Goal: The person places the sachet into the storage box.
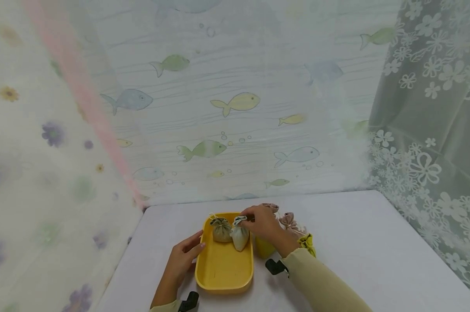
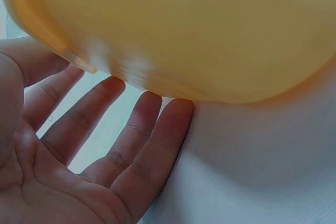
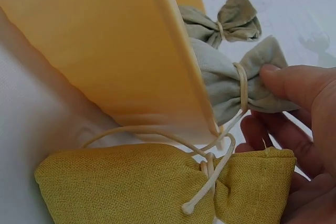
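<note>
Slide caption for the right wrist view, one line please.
Right hand pinching the pale pouch by its gathered top at the yellow tray, with the mustard pouch closest and the olive pouch beyond.

I had the tray (image 1: pixel 223 271) on the table (image 1: pixel 375 242), near its far edge. Inside, the first bag (image 1: pixel 221 232) sat by the far left corner, the second bag (image 1: pixel 240 239) by the far right. To my right, more bags (image 1: pixel 289 221) lay outside the tray's right edge.

- Yellow tray (image 1: pixel 224 271): room inside, 4 to 8 o'clock.
- Olive bag (image 1: pixel 221 233) blocks 12, pale bag (image 1: pixel 240 239) 1.
- Outside, left hand (image 1: pixel 182 255) bars 9; right hand (image 1: pixel 263 223), 2; yellow bag (image 3: pixel 126 187), 3.
</note>
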`<state>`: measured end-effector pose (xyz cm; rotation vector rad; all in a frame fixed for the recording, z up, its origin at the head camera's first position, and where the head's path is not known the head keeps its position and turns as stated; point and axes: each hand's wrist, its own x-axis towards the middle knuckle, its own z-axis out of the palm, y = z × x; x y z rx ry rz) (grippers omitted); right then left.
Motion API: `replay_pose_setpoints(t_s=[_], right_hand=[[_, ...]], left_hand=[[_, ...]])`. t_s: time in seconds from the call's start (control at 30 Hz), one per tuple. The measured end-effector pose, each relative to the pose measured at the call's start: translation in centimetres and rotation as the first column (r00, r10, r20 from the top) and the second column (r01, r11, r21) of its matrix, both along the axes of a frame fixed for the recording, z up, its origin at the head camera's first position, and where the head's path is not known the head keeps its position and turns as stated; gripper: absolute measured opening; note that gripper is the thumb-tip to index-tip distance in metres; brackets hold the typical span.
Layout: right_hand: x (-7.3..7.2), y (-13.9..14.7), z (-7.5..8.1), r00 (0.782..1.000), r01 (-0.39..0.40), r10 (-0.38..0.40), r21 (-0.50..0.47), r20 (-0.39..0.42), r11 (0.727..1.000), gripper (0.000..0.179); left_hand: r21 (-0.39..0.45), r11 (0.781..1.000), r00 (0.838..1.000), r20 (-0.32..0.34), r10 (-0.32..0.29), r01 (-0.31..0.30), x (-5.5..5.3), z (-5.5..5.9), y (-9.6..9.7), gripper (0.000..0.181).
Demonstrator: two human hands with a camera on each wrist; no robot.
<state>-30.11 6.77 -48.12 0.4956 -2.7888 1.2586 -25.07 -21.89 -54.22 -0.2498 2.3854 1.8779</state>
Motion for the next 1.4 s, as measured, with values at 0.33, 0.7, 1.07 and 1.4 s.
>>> replay_pose_setpoints(t_s=[0.33, 0.7, 1.07, 1.4], right_hand=[[0.3, 0.5, 0.4, 0.999, -0.022, 0.022, 0.001, -0.036, 1.000, 0.021], [1.9, 2.1, 1.4, 0.995, 0.070, -0.072, -0.035, -0.070, 0.997, 0.026], [3.4, 4.5, 1.3, 0.990, 0.134, -0.140, -0.173, -0.021, 0.976, 0.030], [4.4, 5.1, -0.4, 0.980, 0.199, -0.199, -0.149, 0.017, 0.969, 0.041]], left_hand=[[-0.002, 1.000, 1.000, -0.007, -0.004, 0.004, 0.0, -0.1, -0.1, 0.052], [-0.010, 1.000, 1.000, -0.011, -0.002, 0.002, -0.1, 0.0, -0.2, 0.051], [0.004, 1.000, 1.000, -0.003, -0.009, 0.009, 0.1, 0.0, -0.3, 0.054], [0.001, 1.000, 1.000, -0.001, -0.007, 0.007, 0.0, 0.0, -0.1, 0.053]])
